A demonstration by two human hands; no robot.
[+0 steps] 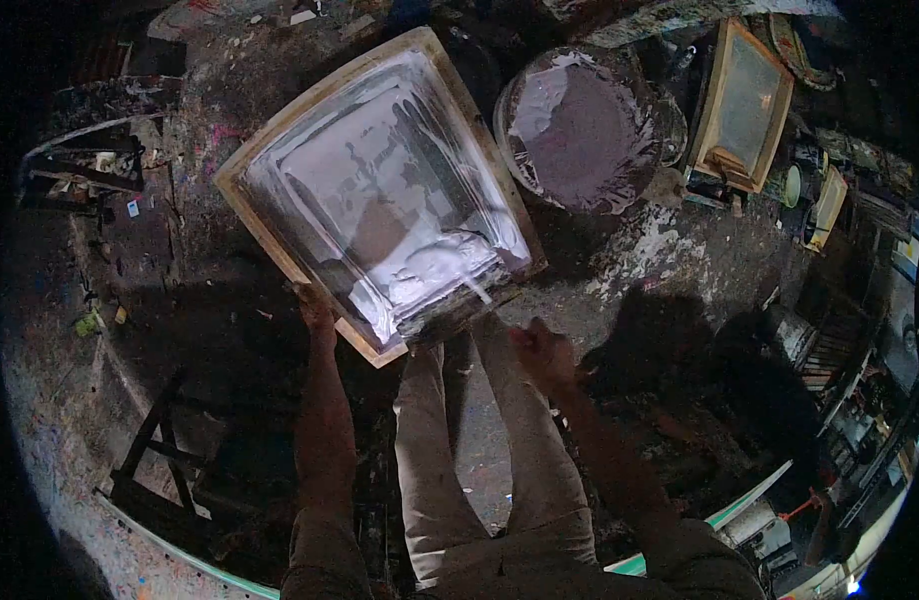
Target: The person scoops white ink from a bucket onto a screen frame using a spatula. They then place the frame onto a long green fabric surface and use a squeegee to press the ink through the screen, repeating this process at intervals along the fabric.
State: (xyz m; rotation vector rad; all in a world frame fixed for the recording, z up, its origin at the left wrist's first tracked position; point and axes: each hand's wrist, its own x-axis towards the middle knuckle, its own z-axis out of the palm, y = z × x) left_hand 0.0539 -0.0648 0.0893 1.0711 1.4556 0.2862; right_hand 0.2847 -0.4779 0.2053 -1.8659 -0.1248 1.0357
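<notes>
A wooden-framed printing screen (pixel 485 150) is tilted in front of me, its mesh smeared with pale lilac paint. Thick paint (pixel 440 262) is heaped along the screen's near end. My left hand (pixel 316 305) is closed on the left edge of the frame. To the right of the near corner is my right hand (pixel 543 350), its fingers curled in; dim light hides what they hold, if anything. Between that hand and the paint, a pale paint-covered strip (pixel 477 290) sticks out over a dark, paint-stained bar (pixel 455 312) at the screen's near end.
A round tub (pixel 590 140) of lilac-grey paint stands beyond the screen to the right. Farther right leans another wooden-framed screen (pixel 748 105). Dark wooden stands (pixel 165 440) are at the left. The floor (pixel 650 250) is splashed with paint, and my legs (pixel 430 470) are below the screen.
</notes>
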